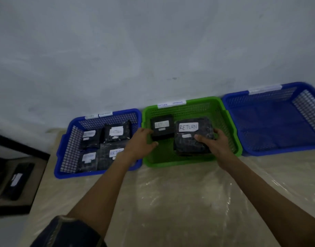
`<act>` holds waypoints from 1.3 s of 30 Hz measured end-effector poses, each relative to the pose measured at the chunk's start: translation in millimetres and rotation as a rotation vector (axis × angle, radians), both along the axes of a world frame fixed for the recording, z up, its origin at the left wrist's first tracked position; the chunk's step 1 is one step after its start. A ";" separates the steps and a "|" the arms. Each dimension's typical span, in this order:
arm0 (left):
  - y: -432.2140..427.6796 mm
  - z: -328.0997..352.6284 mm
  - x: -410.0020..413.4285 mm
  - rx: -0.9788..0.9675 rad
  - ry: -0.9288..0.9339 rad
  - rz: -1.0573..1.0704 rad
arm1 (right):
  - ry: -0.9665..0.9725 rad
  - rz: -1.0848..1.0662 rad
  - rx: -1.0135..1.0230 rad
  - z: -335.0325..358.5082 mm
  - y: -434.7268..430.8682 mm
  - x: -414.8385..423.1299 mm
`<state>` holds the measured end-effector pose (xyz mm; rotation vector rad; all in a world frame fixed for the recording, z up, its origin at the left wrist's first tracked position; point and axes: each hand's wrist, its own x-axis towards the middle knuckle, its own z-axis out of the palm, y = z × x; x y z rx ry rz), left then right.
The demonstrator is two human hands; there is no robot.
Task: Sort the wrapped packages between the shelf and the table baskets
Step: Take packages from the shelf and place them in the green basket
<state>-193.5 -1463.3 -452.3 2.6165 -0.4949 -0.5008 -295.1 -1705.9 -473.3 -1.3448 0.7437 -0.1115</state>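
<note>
1. so, both hands are down in the green basket point(179, 162), which sits between two blue ones on the plastic-covered table point(171, 202).
2. the left hand point(142, 141) is curled round the near left edge of the small package point(162, 126), fingers over the top and thumb at the front. i read it as a hold, though blur leaves the contact a little unsure.
3. the right hand point(215, 145) grips the big package point(190, 139), with the thumb pressed on top and the fingers wrapped round its right edge.
4. both packages lie flat on the basket floor, side by side and just about touching. each has a white "return" label facing up.
5. as i judge the handling, the small one looks boxy and stiff, so a pinch on the edge should carry it.
6. the big one looks like a soft bundle in shiny dark wrap, likely to sag and slip. i'd get fingers under its right side rather than trust the film.
7. the left blue basket point(64, 157) holds four labelled packages, and one more lies on the shelf point(37, 168) at far left.
</note>
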 end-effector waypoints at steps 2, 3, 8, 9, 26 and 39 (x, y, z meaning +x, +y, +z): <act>-3.2 -7.1 -2.7 0.019 -0.025 0.009 | 0.030 0.014 -0.001 -8.8 -4.2 7.5; -4.8 -9.4 -1.7 0.037 -0.053 0.011 | 0.048 0.024 -0.001 -13.3 -5.1 11.7; -8.9 -21.3 8.5 0.068 -0.148 0.071 | 0.124 0.074 -0.050 -38.2 -7.9 30.3; -10.0 -23.0 9.9 0.082 -0.158 0.075 | 0.132 0.087 -0.059 -40.8 -10.2 33.8; -8.0 -63.8 19.4 0.189 -0.362 0.051 | 0.140 0.144 -0.300 -72.9 -32.9 92.8; -11.6 -69.6 20.4 0.029 -0.252 0.203 | 0.261 0.386 -0.896 -93.1 -11.4 78.6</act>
